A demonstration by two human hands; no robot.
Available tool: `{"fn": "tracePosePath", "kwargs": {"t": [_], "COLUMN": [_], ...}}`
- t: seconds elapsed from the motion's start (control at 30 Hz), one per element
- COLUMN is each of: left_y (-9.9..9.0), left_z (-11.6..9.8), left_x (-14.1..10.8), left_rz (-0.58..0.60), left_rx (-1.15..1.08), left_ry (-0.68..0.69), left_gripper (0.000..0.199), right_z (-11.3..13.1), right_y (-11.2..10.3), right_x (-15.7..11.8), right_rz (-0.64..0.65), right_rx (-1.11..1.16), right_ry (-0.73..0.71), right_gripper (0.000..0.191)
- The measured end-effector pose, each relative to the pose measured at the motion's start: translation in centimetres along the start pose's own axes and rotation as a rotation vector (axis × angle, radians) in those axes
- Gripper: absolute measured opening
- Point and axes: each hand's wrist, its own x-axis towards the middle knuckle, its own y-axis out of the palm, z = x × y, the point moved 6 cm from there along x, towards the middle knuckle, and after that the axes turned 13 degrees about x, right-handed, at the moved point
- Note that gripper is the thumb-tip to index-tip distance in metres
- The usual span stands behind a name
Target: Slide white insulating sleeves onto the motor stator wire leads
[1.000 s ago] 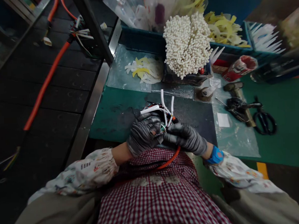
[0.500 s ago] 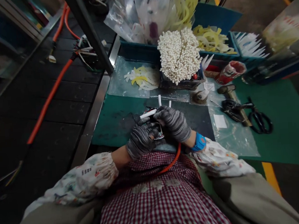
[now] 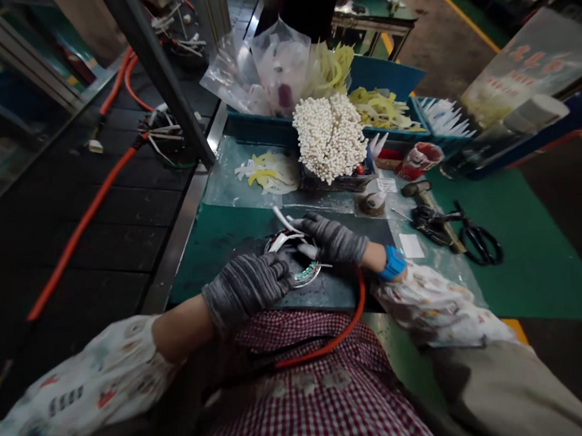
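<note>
A round part with green circuitry and a pale rim (image 3: 308, 275) lies on the dark mat in front of me, with white sleeves (image 3: 284, 218) and wires over it. My left hand (image 3: 248, 288), in a grey striped glove, rests at its left edge; the fingers are bent together, and what they hold, if anything, is hidden. From the right, my right hand (image 3: 332, 239), gloved alike, reaches over the part with thumb and forefinger apart beside the white sleeves. An orange cable (image 3: 358, 306) curves from beneath my right wrist across the checked apron.
Behind the part stand a bundle of white-tipped pieces (image 3: 330, 136), yellow strips (image 3: 380, 110) in a blue bin and a red can (image 3: 419, 160). Black scissors (image 3: 480, 239) and a hammer (image 3: 439, 215) lie to the right. A metal post (image 3: 164, 74) rises at the left.
The hands have moved apart, and the round part now lies flatter and more exposed between them. My right hand's fingers have opened. The camera view has tilted up.
</note>
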Motion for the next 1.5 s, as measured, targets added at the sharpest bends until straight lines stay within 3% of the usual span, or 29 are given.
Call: {"fn": "tracePosePath", "kwargs": {"t": [0.07, 0.1, 0.13, 0.2, 0.27, 0.33, 0.47, 0.6, 0.7, 0.83, 1.0, 1.07, 1.13, 1.2, 1.27, 1.4, 1.5], "left_y": [-0.6, -0.7, -0.7, -0.3, 0.5, 1.7, 3.9, 4.8, 4.4, 4.1, 4.4, 4.4, 4.3, 4.1, 3.9, 3.9, 3.8], "left_z": [-0.2, -0.4, -0.4, -0.4, -0.3, 0.1, 0.6, -0.3, -1.3, -2.3, -1.9, -1.8, -1.7, -1.7, -1.8, -1.7, -1.6], "left_x": [0.2, 0.1, -0.1, -0.8, -1.6, -2.2, -2.8, -2.5, -2.2, -1.9, -2.0, -2.1, -2.0, -1.9, -1.8, -1.7, -1.6], "left_rz": [0.016, 0.017, 0.017, -0.023, -0.074, -0.119, -0.203, -0.179, -0.209, -0.247, -0.284, -0.313, -0.319, -0.325, -0.327, -0.264, -0.241], "left_rx": [0.088, 0.123, 0.136, 0.138, 0.118, 0.086, 0.016, 0.035, 0.113, 0.129, 0.064, 0.044, 0.037, 0.033, 0.022, -0.035, -0.054], "left_ry": [0.064, 0.071, 0.053, 0.007, -0.031, -0.082, -0.119, -0.205, -0.370, -0.468, -0.495, -0.478, -0.470, -0.470, -0.471, -0.484, -0.492], "left_gripper": [0.017, 0.015, 0.014, 0.013, 0.014, 0.016, 0.022, 0.005, 0.009, 0.004, 0.012, 0.014, 0.010, 0.005, 0.004, 0.006, 0.009], "right_z": [0.3, 0.6, 0.8, 1.3, 1.8, 2.3, 3.2, 2.9, 2.9, 4.2, 9.4, 10.0, 10.1, 9.7, 9.2, 8.7, 8.4], "right_y": [-0.7, -1.3, -2.1, -4.5, -7.1, -9.0, -10.1, -10.6, -10.6, -11.3, -13.2, -11.8, -9.5, -7.3, -5.5, -2.2, 0.3], "right_x": [1.3, 1.7, 1.9, 1.9, 1.6, 1.9, 5.3, 7.0, 6.5, 4.2, -3.4, -5.1, -6.4, -7.5, -8.6, -10.5, -12.1], "right_rz": [0.148, 0.155, 0.105, -0.128, -0.415, -0.607, -0.676, -0.710, -0.665, -0.659, -1.068, -0.951, -0.820, -0.822, -0.914, -0.950, -0.809], "right_rx": [-0.019, -0.052, -0.103, -0.238, -0.366, -0.475, -0.631, -0.536, -0.401, -0.176, 0.242, 0.278, 0.240, 0.192, 0.228, 0.645, 1.050], "right_ry": [-0.080, -0.105, -0.113, -0.071, 0.012, 0.106, 0.217, 0.283, 0.127, -0.066, -0.324, -0.116, -0.008, 0.025, 0.025, 0.082, 0.389], "right_gripper": [0.049, 0.050, 0.052, 0.053, 0.042, 0.032, 0.020, 0.018, 0.006, 0.011, 0.029, 0.028, 0.032, 0.035, 0.034, 0.039, 0.037]}}
